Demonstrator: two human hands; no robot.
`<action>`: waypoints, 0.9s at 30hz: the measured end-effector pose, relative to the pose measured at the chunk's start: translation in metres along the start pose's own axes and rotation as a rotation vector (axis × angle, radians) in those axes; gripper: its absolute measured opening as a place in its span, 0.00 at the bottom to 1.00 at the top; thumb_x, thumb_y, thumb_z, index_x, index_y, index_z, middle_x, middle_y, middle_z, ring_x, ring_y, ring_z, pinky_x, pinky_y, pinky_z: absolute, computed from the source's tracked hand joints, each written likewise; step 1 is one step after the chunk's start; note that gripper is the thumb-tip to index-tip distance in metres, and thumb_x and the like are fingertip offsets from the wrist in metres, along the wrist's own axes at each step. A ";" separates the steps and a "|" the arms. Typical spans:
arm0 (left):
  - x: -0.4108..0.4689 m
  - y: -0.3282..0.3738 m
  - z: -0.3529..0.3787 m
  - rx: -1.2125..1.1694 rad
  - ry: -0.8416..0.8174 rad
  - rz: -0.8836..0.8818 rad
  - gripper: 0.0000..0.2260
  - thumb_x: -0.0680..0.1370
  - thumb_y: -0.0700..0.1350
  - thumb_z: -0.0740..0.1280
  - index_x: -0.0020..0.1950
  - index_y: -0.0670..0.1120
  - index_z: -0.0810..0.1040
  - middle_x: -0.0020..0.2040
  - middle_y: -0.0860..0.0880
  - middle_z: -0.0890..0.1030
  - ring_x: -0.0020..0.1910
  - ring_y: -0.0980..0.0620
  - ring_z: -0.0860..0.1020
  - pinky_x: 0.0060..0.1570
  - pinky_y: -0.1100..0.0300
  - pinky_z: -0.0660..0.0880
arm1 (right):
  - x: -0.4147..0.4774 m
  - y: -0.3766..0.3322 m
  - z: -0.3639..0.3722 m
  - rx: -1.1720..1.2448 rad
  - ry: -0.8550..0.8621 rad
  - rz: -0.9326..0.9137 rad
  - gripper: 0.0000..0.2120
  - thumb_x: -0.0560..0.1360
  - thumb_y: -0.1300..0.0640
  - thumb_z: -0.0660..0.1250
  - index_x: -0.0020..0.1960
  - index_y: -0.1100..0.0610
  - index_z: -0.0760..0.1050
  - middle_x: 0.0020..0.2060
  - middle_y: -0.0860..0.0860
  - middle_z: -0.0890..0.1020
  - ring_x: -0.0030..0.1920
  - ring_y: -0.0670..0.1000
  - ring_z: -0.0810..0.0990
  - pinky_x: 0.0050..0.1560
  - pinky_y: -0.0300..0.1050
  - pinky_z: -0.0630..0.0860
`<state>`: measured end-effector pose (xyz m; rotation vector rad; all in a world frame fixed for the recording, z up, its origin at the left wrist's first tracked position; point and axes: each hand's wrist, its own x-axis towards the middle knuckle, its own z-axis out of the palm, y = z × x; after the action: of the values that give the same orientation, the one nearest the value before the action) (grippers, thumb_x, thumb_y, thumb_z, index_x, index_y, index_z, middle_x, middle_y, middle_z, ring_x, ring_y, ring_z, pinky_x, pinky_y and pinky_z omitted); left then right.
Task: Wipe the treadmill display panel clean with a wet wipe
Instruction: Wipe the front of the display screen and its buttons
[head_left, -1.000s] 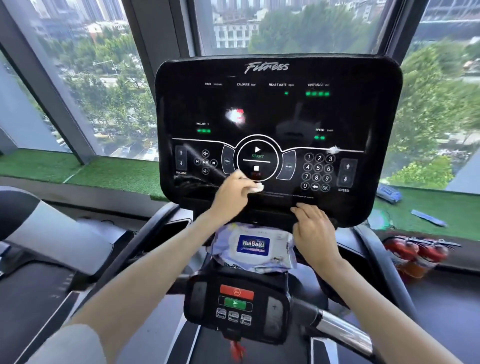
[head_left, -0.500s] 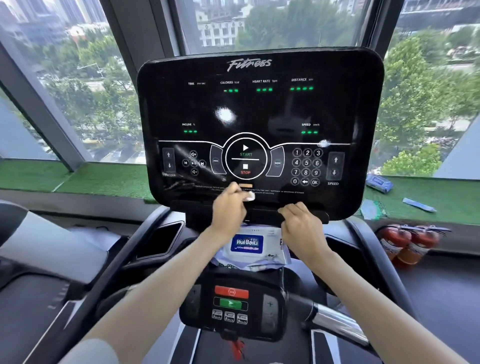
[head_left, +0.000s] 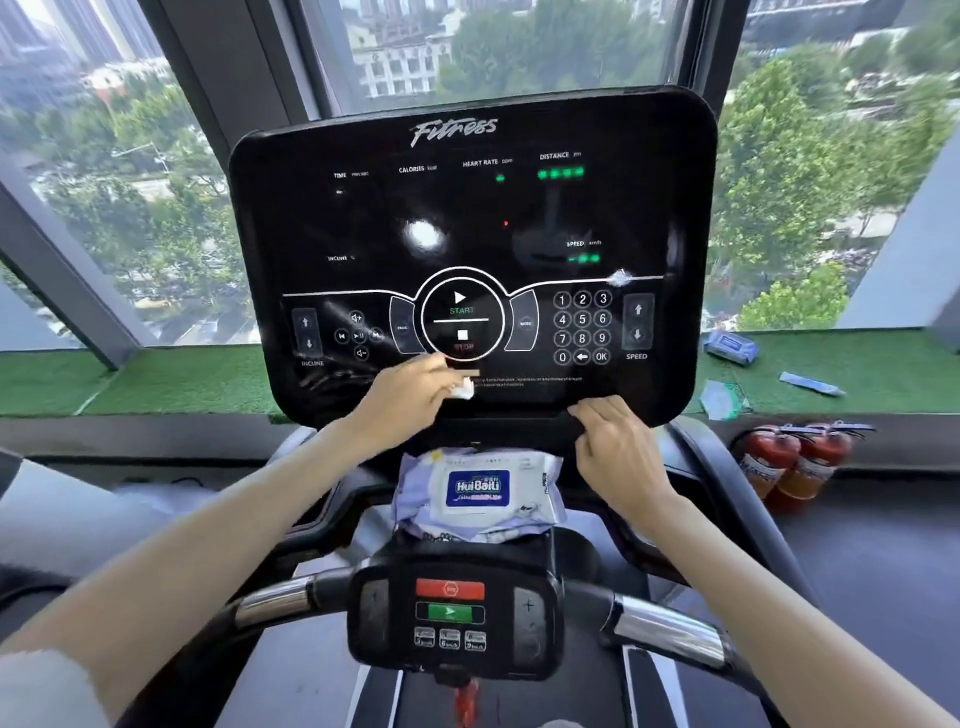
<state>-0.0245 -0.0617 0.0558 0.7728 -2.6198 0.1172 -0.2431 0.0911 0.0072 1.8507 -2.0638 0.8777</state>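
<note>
The black glossy treadmill display panel (head_left: 467, 218) stands in front of me, with lit green readouts, a round start/stop dial and a number keypad. My left hand (head_left: 405, 400) holds a small crumpled white wet wipe (head_left: 462, 388) against the panel's lower edge, just below the dial. My right hand (head_left: 613, 447) rests on the panel's bottom lip at the right, fingers curled over the edge. A pack of wet wipes (head_left: 478, 491) with a blue label lies on the ledge below the panel, between my hands.
A lower control box (head_left: 452, 613) with red and green buttons sits between chrome handlebars (head_left: 670, 629). Two red fire extinguishers (head_left: 795, 457) stand at right. Another wipe pack (head_left: 730, 347) and small items lie on the green turf sill. Windows are behind.
My left hand with the wipe slid down from the dial toward the panel's lower edge and stays there. My right hand keeps its place on the bottom lip. The view shifted slightly.
</note>
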 end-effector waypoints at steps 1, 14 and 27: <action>-0.005 -0.003 0.005 0.064 -0.058 0.089 0.09 0.71 0.33 0.68 0.47 0.44 0.81 0.42 0.49 0.78 0.43 0.49 0.78 0.33 0.57 0.76 | 0.000 0.000 0.000 -0.001 -0.003 0.004 0.17 0.64 0.69 0.61 0.49 0.66 0.80 0.43 0.57 0.83 0.44 0.58 0.79 0.42 0.48 0.79; 0.077 0.076 0.032 0.026 -0.039 0.530 0.14 0.65 0.26 0.67 0.43 0.44 0.77 0.39 0.49 0.73 0.40 0.51 0.71 0.28 0.57 0.70 | -0.018 0.011 -0.014 0.016 0.009 0.037 0.19 0.62 0.74 0.66 0.52 0.65 0.79 0.53 0.58 0.80 0.54 0.57 0.78 0.44 0.46 0.79; 0.067 0.084 0.046 -0.066 -0.130 0.457 0.15 0.73 0.30 0.63 0.55 0.45 0.77 0.46 0.47 0.72 0.47 0.51 0.72 0.37 0.54 0.76 | -0.024 0.007 -0.019 -0.054 0.027 0.144 0.17 0.58 0.72 0.69 0.46 0.63 0.80 0.48 0.55 0.83 0.46 0.56 0.80 0.38 0.41 0.77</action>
<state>-0.1365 -0.0334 0.0438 0.1518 -2.8628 0.1100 -0.2499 0.1218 0.0076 1.6710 -2.2044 0.8663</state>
